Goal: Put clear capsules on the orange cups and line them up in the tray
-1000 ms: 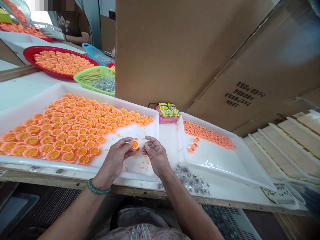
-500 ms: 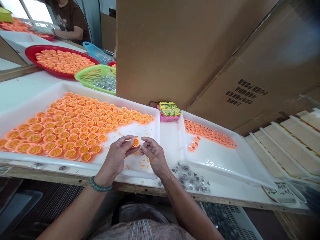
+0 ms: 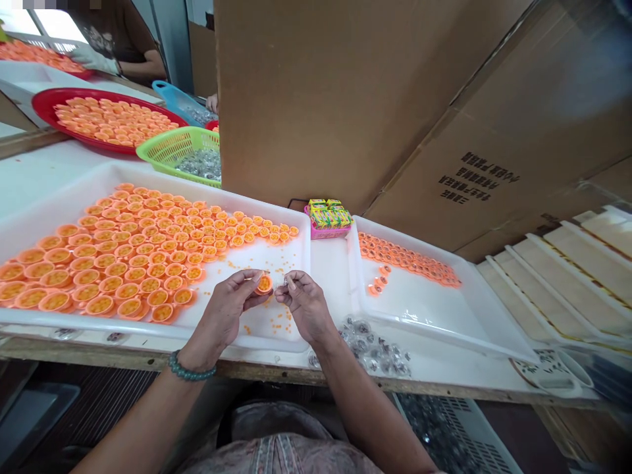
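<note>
My left hand pinches a small orange cup filled with tiny orange beads, just above the near right corner of a big white tray. That tray holds several rows of the same filled orange cups. My right hand is closed right beside the cup, its fingertips pinching a small clear piece. Loose orange beads lie on the tray under my hands.
A second white tray to the right holds rows of orange cups. Clear plastic lids lie heaped at the table edge. A pink basket, green basket, red tray, cardboard walls and another person's sleeve stand behind.
My hands have stayed together over the tray corner with cup and clear piece. The view has shifted slightly.
</note>
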Demonstrator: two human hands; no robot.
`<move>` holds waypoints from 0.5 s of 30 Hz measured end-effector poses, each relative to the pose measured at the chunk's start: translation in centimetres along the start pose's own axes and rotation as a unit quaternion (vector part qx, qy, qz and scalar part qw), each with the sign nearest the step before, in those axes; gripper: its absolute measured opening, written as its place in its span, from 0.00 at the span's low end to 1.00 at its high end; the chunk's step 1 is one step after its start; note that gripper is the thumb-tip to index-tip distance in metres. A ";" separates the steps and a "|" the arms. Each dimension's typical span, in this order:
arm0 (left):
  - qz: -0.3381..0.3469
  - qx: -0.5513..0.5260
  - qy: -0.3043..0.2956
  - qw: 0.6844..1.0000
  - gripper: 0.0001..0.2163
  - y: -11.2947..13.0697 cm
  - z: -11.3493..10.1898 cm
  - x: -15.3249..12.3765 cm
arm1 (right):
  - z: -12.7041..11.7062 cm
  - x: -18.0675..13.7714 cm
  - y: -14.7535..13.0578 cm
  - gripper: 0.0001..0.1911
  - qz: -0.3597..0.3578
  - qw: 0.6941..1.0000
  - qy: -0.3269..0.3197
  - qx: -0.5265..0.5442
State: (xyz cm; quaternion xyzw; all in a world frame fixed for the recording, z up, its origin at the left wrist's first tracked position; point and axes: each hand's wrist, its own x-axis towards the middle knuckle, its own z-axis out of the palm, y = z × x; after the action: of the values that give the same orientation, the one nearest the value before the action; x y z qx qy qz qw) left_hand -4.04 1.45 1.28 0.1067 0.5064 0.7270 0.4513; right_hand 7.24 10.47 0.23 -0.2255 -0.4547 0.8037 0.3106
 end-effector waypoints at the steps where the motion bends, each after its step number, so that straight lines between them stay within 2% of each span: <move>1: 0.001 0.002 0.004 1.000 0.13 0.0 0.0 0.0 | 0.0 0.0 0.1 0.13 -0.002 1.000 0.002 -0.013; 7: 0.014 0.030 -0.008 0.999 0.14 -0.3 0.0 0.0 | 0.2 -0.3 -0.2 0.10 -0.011 0.988 0.005 -0.151; 12: -0.003 0.045 -0.019 0.999 0.16 -0.5 0.0 0.1 | -0.1 0.6 -2.0 0.07 -0.001 0.960 -0.014 -0.281; 15: -0.007 0.049 -0.017 0.999 0.17 -0.6 0.1 0.1 | 0.0 1.4 -2.3 0.06 0.020 0.950 -0.028 -0.312</move>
State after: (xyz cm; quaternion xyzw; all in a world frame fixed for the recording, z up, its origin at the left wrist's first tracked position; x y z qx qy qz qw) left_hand -3.76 1.63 0.77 0.1377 0.5344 0.6958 0.4597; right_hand 6.93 12.34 2.15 -0.2975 -0.6864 0.6338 0.1963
